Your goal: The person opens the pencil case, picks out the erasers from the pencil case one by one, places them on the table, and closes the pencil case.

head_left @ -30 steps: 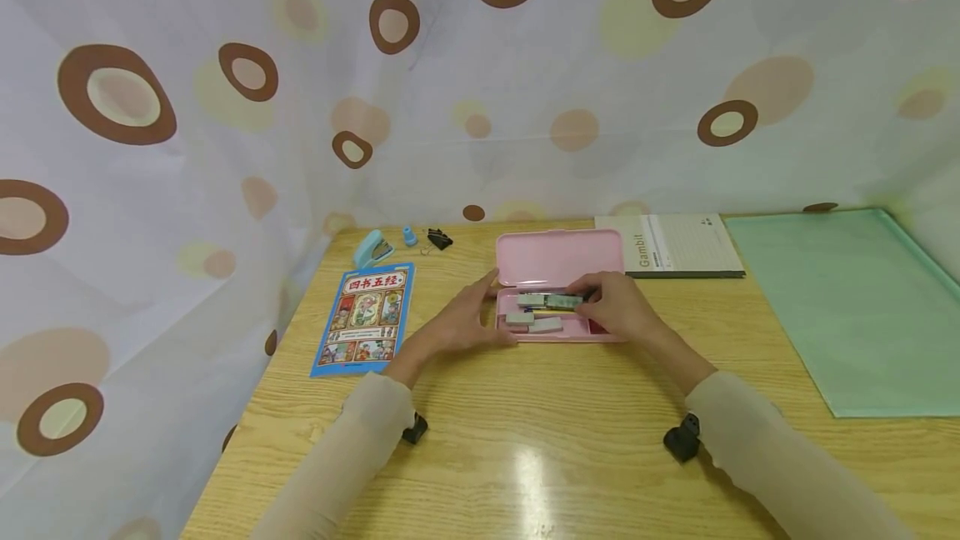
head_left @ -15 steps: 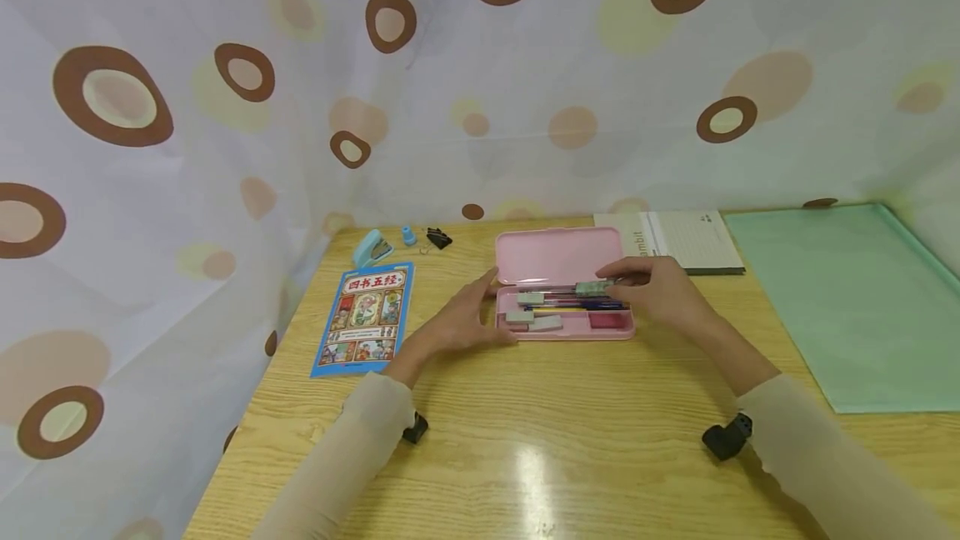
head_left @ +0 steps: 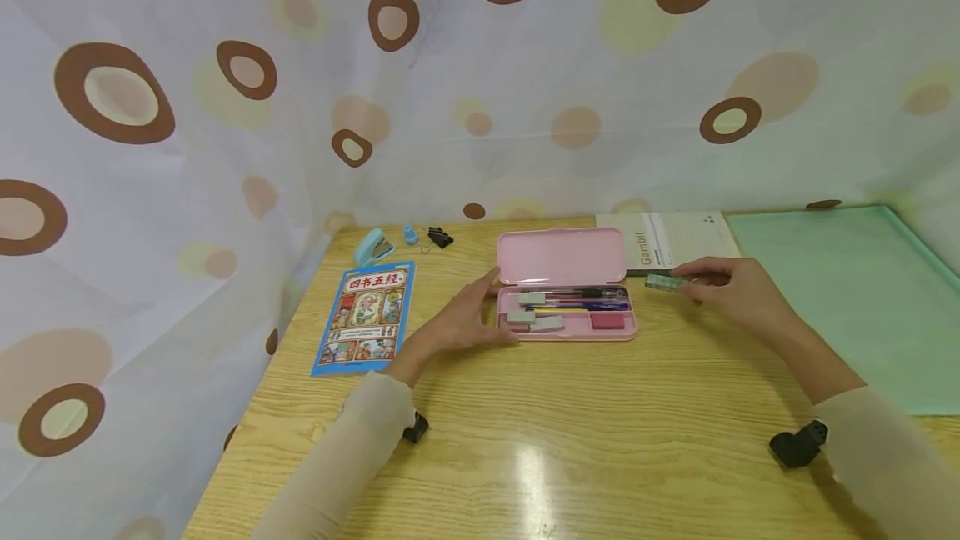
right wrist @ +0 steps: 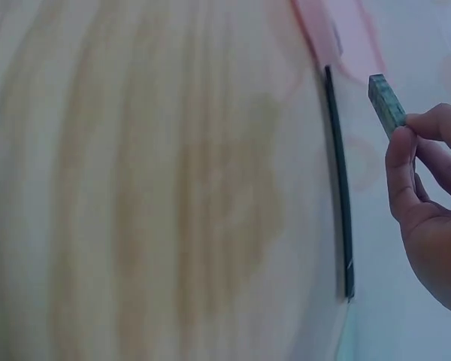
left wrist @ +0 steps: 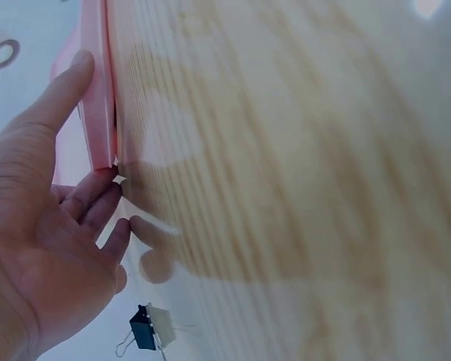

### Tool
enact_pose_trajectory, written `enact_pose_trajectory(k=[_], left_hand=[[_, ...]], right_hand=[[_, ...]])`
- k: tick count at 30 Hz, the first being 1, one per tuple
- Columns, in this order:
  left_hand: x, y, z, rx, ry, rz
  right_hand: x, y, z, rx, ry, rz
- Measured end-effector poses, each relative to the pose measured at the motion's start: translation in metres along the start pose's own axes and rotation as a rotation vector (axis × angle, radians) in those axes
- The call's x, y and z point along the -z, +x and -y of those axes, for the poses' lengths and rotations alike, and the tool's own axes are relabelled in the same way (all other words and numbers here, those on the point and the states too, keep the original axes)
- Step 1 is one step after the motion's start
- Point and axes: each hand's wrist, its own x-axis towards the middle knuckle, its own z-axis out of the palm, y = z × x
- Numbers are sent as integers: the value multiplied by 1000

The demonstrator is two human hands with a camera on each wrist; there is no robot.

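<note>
Across the near part of the surface (head_left: 450, 473), two pale sleeves (head_left: 330, 457) extend inward. Toward the right edge lies a green mat (head_left: 847, 307); beside the left edge lies a blue-bordered booklet (head_left: 365, 319). Toward the far edge, a pink pencil case (head_left: 561, 257) stands open, its lid on the far side. Left hand (head_left: 465, 319): spread, thumb touching the case's front wall, fingers relaxed at its left end. Front compartment: pale erasers (head_left: 521, 318) and a red block (head_left: 607, 321). Rear compartment: pens (head_left: 606, 306) and another eraser (head_left: 532, 298). Right hand (head_left: 735, 290): thumb and fingers pinch one end of a green block (head_left: 663, 282), held above the surface, right of the case. Near the far left corner: a light-blue stapler (head_left: 372, 247) and a black binder clip (head_left: 440, 237). Against the far edge, behind the green block, lies a notebook (head_left: 678, 238).
</note>
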Motion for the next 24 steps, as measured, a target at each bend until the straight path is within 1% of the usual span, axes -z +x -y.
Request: enact_pose_trajectory(k=[6,10,13,18,24], left_hand=[[1,0,1,5,5,5],[-1,1,2,6,-3,2],[-2,2,4,-8,-17,-7],[-2,3,4,-32,-36,-19],[0,1,2,-6,-13,-6]], right_hand=[[4,3,-18,-31,-48,69],[4,10,-23,-34,-101,93],[4,14,-25,-37,-123,108],[5,14,-30,-48,-90,120],[9,12,-32,-50,5,97]])
